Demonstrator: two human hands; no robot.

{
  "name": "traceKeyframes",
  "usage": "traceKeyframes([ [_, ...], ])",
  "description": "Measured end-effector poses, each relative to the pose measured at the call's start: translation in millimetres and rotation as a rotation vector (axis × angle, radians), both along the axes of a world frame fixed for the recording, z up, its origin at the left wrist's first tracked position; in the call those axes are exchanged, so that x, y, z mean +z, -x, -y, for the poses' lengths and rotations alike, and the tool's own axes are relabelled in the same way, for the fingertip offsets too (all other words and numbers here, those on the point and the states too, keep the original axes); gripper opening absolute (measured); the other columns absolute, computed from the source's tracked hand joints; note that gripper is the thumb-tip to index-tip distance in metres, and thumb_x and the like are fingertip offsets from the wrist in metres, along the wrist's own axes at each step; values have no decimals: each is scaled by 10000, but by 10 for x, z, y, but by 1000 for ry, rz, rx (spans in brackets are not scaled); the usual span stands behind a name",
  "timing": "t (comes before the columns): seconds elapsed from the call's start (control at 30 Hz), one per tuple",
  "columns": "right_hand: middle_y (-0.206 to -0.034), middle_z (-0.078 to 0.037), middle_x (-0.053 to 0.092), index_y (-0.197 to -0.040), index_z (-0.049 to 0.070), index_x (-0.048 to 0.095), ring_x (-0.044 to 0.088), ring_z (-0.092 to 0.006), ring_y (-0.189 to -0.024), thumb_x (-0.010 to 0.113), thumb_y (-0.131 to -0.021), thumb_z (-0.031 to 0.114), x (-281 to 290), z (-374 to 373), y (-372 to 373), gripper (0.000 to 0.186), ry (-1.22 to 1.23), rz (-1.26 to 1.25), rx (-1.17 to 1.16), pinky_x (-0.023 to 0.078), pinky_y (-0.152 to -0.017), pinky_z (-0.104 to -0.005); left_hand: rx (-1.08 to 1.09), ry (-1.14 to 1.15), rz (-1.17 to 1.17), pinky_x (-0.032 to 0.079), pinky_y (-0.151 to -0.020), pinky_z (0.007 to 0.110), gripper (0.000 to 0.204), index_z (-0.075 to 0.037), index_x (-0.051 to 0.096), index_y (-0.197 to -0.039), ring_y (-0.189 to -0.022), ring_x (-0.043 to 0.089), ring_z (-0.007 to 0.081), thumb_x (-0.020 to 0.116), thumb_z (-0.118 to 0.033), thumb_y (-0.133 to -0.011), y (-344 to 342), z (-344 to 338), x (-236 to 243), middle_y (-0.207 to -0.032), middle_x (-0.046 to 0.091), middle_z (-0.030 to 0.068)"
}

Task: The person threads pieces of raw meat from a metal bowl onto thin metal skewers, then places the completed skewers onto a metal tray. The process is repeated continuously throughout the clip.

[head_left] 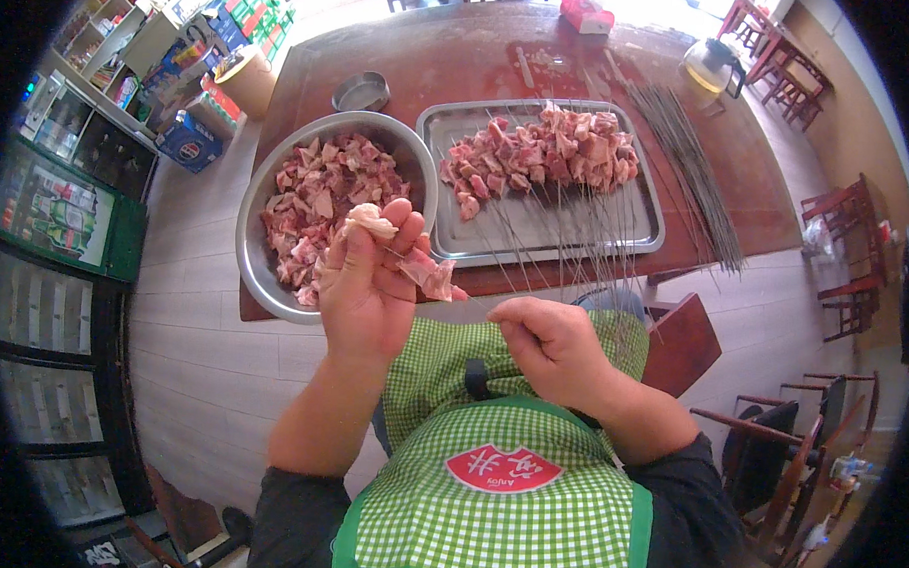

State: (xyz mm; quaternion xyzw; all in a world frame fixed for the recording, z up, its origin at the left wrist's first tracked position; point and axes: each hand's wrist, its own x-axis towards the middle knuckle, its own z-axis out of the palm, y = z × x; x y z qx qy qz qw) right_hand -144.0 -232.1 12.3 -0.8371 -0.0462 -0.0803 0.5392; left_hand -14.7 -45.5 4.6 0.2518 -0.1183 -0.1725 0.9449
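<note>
My left hand [369, 291] holds a pale piece of meat [370, 221] between thumb and fingers, over the front of a large steel bowl [289, 153] full of raw meat chunks. A thin metal skewer runs from it through more pink meat [430, 275] toward my right hand [538, 342], whose curled fingers grip the skewer. To the right of the bowl, a steel tray [652, 231] bears heaped meat-loaded skewers [569, 148], their bare ends hanging toward me. My green checked apron [496, 526] lies below my hands.
On the wooden table [453, 54] are a bundle of bare skewers [684, 162], a small round tin [361, 90], a glass kettle [712, 68] and a red-and-white packet [584, 13]. Stacked boxes [189, 140] and glass-door coolers [66, 220] stand left; wooden chairs [841, 267] stand right.
</note>
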Motion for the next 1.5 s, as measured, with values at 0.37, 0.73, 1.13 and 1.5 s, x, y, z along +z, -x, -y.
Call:
traceKeyframes([
  [0.37, -900, -201, 684, -1061, -10, 659, 684, -342, -789, 608, -936, 55, -13, -6, 8, 150, -16, 11, -20, 543, -703, -387, -18, -158, 255, 575, -923, 377, 315, -49, 565, -1328, -1080, 661, 216, 540, -12, -1017, -221, -128, -7, -1238, 653, 142],
  [0.73, -916, -193, 694, -1059, -11, 664, 694, -333, -801, 614, -933, 51, -89, -22, 10, 149, -22, 25, -39, 549, -708, -381, -28, -120, 127, 581, -953, 431, 296, -20, 586, -1296, -1100, 688, 279, 498, -190, -1070, -174, -158, -7, -1224, 680, 180],
  [1.13, -912, -201, 690, -1063, -6, 660, 691, -362, -804, 611, -936, 60, -86, -31, -15, 151, -2, 38, -30, 550, -708, -397, -57, -70, 60, 617, -860, 497, 290, -18, 606, -1251, -1105, 674, 283, 506, -221, -1068, -68, -82, -93, -1223, 674, 189],
  [1.5, -822, -171, 655, -1055, -8, 656, 643, -272, -693, 606, -942, 31, -56, -32, -12, 130, -49, 70, -54, 510, -637, -356, -19, -186, 115, 652, -735, 533, 294, -71, 614, -1237, -1054, 675, 280, 517, -286, -1061, 121, 76, -150, -1150, 689, 141],
])
